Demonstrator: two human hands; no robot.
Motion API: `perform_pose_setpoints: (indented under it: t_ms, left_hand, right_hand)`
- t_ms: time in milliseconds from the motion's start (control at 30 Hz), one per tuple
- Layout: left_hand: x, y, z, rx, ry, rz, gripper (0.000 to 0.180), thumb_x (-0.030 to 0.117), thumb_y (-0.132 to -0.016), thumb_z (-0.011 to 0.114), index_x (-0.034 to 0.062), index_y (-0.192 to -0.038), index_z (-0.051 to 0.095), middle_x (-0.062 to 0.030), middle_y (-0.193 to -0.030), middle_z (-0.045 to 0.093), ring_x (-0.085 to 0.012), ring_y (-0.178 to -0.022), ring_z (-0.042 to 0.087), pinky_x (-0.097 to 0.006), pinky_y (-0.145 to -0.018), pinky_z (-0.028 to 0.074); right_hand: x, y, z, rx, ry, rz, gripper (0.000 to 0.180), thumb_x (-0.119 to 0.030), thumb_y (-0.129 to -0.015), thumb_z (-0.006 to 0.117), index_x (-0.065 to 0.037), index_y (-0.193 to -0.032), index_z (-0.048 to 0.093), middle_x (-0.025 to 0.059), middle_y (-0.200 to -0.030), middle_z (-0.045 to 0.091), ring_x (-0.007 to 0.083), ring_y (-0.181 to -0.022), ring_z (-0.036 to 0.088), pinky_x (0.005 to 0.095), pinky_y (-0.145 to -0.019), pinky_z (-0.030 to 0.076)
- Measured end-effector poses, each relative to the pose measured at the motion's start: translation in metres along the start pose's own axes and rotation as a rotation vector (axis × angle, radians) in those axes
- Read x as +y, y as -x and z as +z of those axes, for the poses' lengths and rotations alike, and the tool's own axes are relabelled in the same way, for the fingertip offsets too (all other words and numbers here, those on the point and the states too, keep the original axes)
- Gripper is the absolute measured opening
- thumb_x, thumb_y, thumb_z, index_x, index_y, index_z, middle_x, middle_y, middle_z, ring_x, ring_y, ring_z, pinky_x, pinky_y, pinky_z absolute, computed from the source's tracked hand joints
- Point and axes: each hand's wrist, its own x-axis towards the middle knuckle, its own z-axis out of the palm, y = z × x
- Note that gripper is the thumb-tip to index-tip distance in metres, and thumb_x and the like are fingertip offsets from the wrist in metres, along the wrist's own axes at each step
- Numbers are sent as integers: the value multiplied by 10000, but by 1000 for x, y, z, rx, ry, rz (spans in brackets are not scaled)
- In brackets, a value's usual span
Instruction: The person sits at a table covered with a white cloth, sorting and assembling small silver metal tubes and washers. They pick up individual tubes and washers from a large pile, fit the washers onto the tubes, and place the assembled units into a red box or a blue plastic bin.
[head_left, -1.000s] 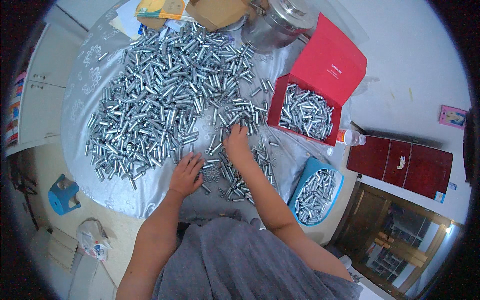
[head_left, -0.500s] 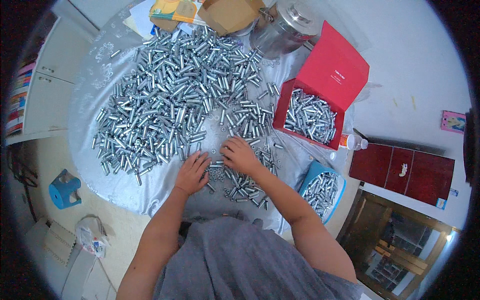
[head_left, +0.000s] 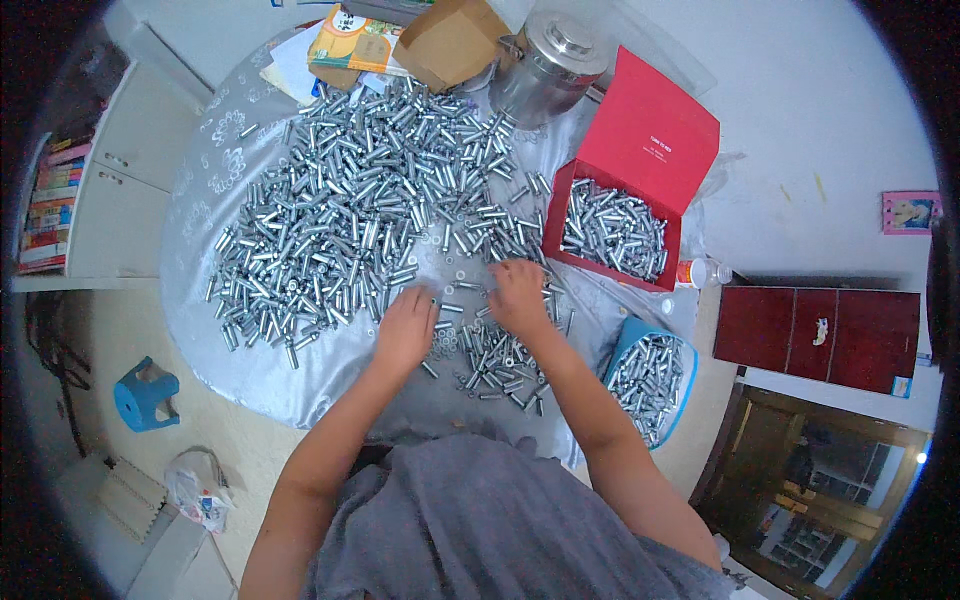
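A table (head_left: pixel 300 385) with a silvery cloth carries a broad pile of metal tubes (head_left: pixel 350 200). To the pile's right stands an open red box (head_left: pixel 650 130) of tubes; a blue bag (head_left: pixel 625 340) nearer the person holds more. A smaller heap of tubes (head_left: pixel 505 365) lies below the right hand (head_left: pixel 517 297). Both it and the left hand (head_left: pixel 406 325), beside the pile, have bent fingers; whether either grips anything cannot be told. Small rings (head_left: pixel 443 343) lie beside the left hand.

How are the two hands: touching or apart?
Apart. The head view shows loose metal parts and table between the left hand and the right hand.
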Motion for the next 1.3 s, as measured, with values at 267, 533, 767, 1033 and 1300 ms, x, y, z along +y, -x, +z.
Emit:
perform_pose_setpoints:
  t_ms: [267, 533, 767, 1033, 1300]
  left_hand:
    - [-17, -78, 42, 207, -190, 116, 753, 416, -836, 518, -112, -1315, 276, -269, -1379, 295, -366, -1302, 271, -440, -1080, 185]
    - [14, -12, 50, 38, -142, 65, 963, 573, -725, 576, -149, -1292, 285, -280, -1386, 267, -361, -1318, 231, -434, -1093, 152]
    - [-10, 15, 39, -105, -105, 190, 676, 492, -821, 510, 48, -1317, 392, -137, -1394, 342, -316, -1300, 287, -455, -1076, 191]
    - [-51, 26, 3, -148, -300, 242, 624, 483, -814, 527, 181, -1343, 390, -60, -1408, 340, -200, -1280, 332, -438, -1069, 204]
    - [-60, 22, -8, -14, -387, 108, 727, 461, -765, 591, 148, -1371, 339, -38, -1371, 393, -188, -1296, 299, -467, -1065, 182]
  right_hand:
    - [15, -19, 41, -129, -100, -286, 356, -199, -710, 602, -105, -1051, 560, 73, -1053, 553, 253, -1038, 502, 410, -914, 365]
    - [22, -26, 32, -15, 105, -17, 307, -98, -746, 562, -73, -1051, 544, 73, -919, 539, 252, -879, 516, 381, -775, 390]
    - [-11, -48, 41, 208, -64, 211, 300, -45, -711, 554, -64, -1010, 566, 101, -878, 555, 284, -846, 519, 402, -740, 399]
    - [-61, -56, 68, -179, -247, -154, 675, -352, -845, 525, -13, -1371, 273, 158, -1430, 266, 282, -1336, 229, 411, -1092, 176]
    - [-29, -29, 40, -205, -48, -220, 635, -433, -809, 539, -12, -1273, 429, 103, -1322, 433, 252, -1278, 325, 454, -1081, 169]
